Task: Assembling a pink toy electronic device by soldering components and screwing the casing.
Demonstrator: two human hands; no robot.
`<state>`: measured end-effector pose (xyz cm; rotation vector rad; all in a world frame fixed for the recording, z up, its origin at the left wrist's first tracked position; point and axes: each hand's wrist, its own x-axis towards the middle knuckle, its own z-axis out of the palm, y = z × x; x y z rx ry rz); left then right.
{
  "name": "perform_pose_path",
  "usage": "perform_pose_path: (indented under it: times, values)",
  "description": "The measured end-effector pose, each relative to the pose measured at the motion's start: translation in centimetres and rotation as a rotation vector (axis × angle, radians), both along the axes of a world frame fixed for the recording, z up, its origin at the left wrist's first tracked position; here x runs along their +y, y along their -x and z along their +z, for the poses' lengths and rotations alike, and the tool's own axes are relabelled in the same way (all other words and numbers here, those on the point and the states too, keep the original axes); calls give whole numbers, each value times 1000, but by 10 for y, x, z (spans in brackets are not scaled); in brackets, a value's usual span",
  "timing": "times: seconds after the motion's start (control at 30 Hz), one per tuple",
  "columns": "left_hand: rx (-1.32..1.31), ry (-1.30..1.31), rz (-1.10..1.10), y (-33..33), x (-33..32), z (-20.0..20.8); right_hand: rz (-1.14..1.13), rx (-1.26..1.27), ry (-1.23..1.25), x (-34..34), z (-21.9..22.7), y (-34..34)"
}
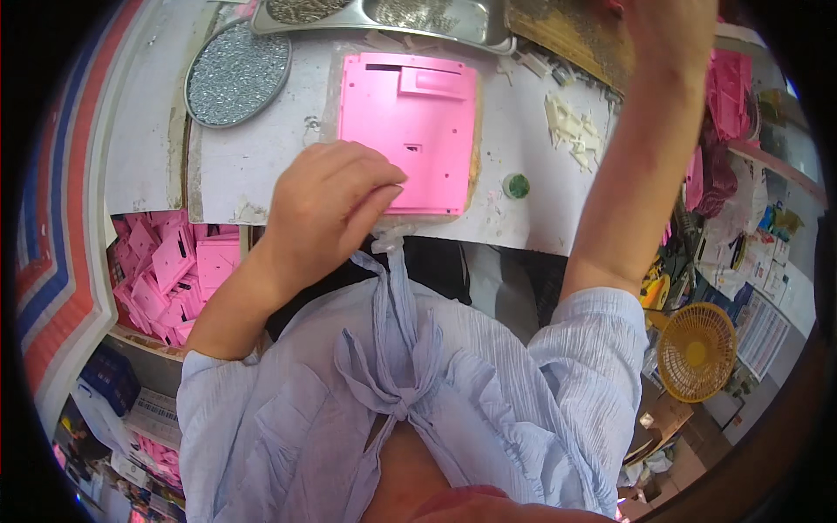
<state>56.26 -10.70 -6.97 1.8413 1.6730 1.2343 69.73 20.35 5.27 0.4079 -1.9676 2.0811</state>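
A flat pink plastic panel (427, 131) lies on the white worktable, with a slot and a raised rectangular part near its far edge and several small holes. My left hand (336, 196) is over its near left corner. The fingers and thumb are pinched together there; whatever is between them, if anything, is hidden. My right arm reaches far forward, and my right hand (667, 26) is at the top edge of the view beside a brown board (580, 30). Its fingers are mostly cut off, and a bit of red shows near them.
A round dish of small silver metal pieces (240, 74) stands at the far left. Behind the panel is a metal tray (353, 19) holding small parts. White plastic pieces (571, 131) and a green round item (516, 186) lie to the right. Pink parts (161, 270) fill a box below left.
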Motion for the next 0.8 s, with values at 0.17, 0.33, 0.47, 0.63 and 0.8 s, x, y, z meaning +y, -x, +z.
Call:
perform_pose_path:
  times: [0.17, 0.33, 0.47, 0.63, 0.8]
  values:
    - [-216, 86, 11, -7, 0, -2, 90, -10, 106, -50, -20, 25]
    - [-179, 78, 26, -3, 3, -6, -435, 5, 251, -163, -40, -12]
    - [-187, 78, 40, 1, 2, -2, -369, 47, 250, -167, -42, -12]
    - [-105, 60, 46, 8, 1, -4, -440, 22, 290, -178, -50, -2]
    - [131, 13, 5, 20, 8, 2, -461, -9, 280, -178, -52, -2]
